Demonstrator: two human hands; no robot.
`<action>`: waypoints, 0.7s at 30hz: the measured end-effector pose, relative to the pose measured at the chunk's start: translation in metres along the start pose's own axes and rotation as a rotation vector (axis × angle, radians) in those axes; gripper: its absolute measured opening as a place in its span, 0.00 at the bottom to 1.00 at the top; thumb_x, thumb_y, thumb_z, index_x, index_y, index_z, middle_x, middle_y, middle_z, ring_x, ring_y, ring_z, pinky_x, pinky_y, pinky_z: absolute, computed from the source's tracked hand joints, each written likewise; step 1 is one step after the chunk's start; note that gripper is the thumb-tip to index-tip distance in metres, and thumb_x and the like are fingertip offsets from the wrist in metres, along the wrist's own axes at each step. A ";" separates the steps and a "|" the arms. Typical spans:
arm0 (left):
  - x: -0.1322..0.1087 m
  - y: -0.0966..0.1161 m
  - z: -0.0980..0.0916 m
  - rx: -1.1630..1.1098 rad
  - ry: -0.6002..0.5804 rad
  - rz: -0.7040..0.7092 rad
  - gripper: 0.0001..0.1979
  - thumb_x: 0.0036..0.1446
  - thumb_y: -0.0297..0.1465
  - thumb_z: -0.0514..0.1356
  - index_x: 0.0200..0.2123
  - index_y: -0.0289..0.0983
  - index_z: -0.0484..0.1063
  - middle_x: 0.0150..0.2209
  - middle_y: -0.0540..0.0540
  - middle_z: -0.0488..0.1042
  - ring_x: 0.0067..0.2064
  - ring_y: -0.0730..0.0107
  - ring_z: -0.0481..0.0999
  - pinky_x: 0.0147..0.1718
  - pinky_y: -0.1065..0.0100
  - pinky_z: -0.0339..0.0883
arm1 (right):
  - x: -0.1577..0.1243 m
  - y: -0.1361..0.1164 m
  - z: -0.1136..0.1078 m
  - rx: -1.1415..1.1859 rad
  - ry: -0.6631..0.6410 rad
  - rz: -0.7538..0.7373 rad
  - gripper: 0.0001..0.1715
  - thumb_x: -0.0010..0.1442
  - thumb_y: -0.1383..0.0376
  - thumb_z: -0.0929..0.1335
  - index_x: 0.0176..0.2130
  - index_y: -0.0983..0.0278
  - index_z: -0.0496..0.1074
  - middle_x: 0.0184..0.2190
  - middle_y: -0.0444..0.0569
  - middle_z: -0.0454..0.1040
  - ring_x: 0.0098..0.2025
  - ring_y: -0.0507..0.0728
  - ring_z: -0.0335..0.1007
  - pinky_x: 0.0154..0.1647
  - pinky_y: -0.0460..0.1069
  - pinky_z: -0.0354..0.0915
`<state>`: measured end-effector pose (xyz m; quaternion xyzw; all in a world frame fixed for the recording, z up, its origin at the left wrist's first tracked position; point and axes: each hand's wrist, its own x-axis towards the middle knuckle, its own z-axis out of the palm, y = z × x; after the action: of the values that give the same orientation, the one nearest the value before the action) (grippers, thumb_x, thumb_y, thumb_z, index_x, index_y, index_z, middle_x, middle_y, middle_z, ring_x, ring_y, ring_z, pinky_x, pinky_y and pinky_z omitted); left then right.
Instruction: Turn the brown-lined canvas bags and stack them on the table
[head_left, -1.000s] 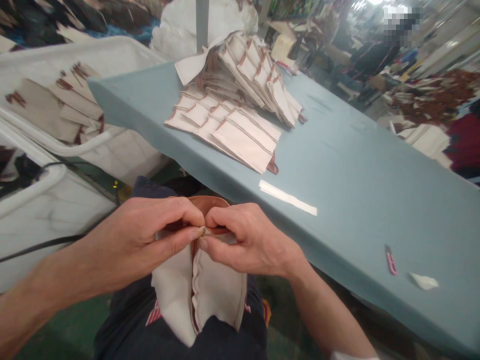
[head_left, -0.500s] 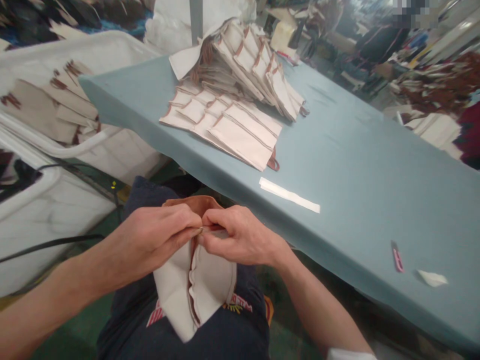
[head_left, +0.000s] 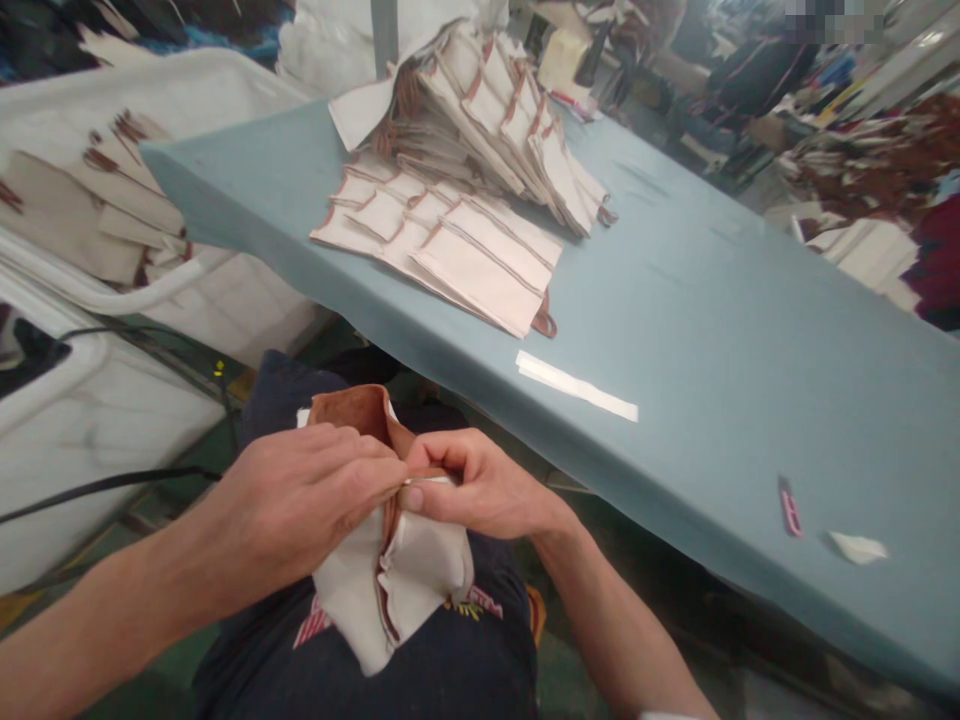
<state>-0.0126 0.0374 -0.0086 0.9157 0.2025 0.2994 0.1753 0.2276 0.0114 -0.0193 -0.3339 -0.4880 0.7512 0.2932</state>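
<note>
Both grips are pinched tight, left hand [head_left: 300, 500] and right hand [head_left: 480, 490] thumb-to-thumb on the brown-trimmed seam of a cream cloth pouch [head_left: 420, 575], so it hangs over the lap [head_left: 450, 670], just short of the blue-grey counter [head_left: 712, 330].

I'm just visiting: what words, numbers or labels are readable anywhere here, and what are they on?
Nothing can be read in full.
On the dark shirt: red and white printed letters, mostly hidden by the cream fabric piece, unreadable.
On the small red label lying on the blue table: marks too small to read.
On the white strip: no text shows.
</note>
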 end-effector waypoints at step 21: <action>-0.045 0.007 0.037 0.076 0.113 -0.086 0.20 0.78 0.26 0.56 0.68 0.42 0.70 0.62 0.34 0.83 0.63 0.48 0.83 0.67 0.45 0.75 | 0.003 0.016 0.010 0.134 0.150 0.062 0.40 0.55 0.34 0.83 0.32 0.62 0.69 0.25 0.37 0.66 0.24 0.47 0.54 0.25 0.44 0.54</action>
<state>-0.0209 0.0025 -0.0544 0.8937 0.2626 0.3350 0.1415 0.2155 0.0026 -0.0319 -0.3837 -0.4030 0.7637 0.3271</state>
